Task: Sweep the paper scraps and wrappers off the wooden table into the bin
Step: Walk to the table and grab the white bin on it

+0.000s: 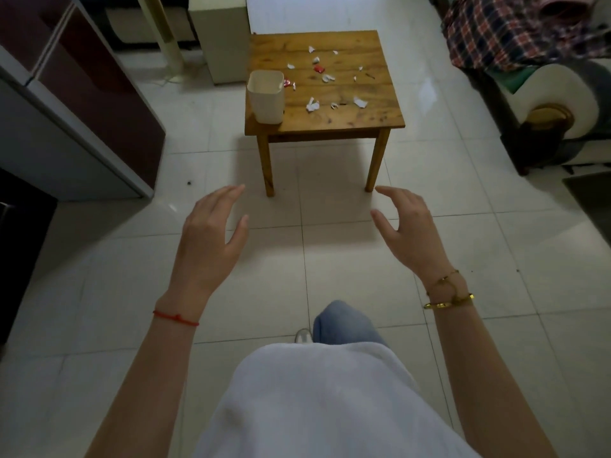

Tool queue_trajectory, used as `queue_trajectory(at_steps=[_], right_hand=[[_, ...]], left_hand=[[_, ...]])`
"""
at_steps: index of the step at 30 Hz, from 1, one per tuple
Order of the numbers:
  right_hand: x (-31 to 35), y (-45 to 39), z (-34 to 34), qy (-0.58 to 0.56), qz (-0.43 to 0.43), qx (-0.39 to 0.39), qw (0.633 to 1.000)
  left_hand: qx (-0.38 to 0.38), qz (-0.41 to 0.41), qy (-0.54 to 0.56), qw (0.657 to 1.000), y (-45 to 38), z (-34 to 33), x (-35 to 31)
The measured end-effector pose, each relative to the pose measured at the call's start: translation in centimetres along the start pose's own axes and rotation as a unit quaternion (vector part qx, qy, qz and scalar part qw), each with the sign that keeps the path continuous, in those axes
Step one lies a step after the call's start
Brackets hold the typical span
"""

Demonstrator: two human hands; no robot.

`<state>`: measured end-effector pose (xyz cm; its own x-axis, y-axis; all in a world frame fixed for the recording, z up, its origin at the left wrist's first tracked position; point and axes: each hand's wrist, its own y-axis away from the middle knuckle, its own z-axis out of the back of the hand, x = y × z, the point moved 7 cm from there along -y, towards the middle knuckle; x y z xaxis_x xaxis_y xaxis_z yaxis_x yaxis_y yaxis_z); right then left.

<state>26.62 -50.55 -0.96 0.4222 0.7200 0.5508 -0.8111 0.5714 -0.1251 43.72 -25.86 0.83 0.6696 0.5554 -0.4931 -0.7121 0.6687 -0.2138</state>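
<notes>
Standing at frame centre-top on wooden table [347, 107]: bin [266, 95], interior unclear; scraps [325, 77] alongside. Left hand [208, 239], right hand [408, 229] spread, empty.

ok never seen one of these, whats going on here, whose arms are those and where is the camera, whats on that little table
There is no machine here. The single picture comes from a wide-angle camera worn on a person's head, looking forward and down, so the arms belong to the wearer. The left hand and right hand are both open and hold nothing, raised over the tiled floor short of the table. Ahead stands a small wooden table. On its left edge sits a white bin, upright. Scattered over the tabletop are white paper scraps and a few red wrappers. Nothing has been swept yet.
</notes>
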Motion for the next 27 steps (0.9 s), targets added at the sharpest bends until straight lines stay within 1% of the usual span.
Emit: queue_trajectory(at_steps=[4, 11, 21, 27], right_hand=[[-1.6, -5.1, -1.4, 0.0, -0.018, 0.0, 1.0], [-4.5, -16.5, -4.2, 0.001, -0.022, 0.017, 1.0], [-5.3, -38.7, -2.1, -0.016, 0.024, 0.006, 1.0], [-4.7, -48.5, -3.5, -0.009, 0.053, 0.013, 0.998]], left_hand=[[0.013, -0.007, -0.004, 1.0, -5.6, -1.4, 1.9], [0.019, 0.011, 0.004, 1.0, -16.5, -4.3, 4.6], [-0.022, 0.029, 0.004, 0.999, -36.1, -5.8, 6.6], [-0.02, 0.043, 0.001, 0.999, -44.5, -6.9, 8.9]])
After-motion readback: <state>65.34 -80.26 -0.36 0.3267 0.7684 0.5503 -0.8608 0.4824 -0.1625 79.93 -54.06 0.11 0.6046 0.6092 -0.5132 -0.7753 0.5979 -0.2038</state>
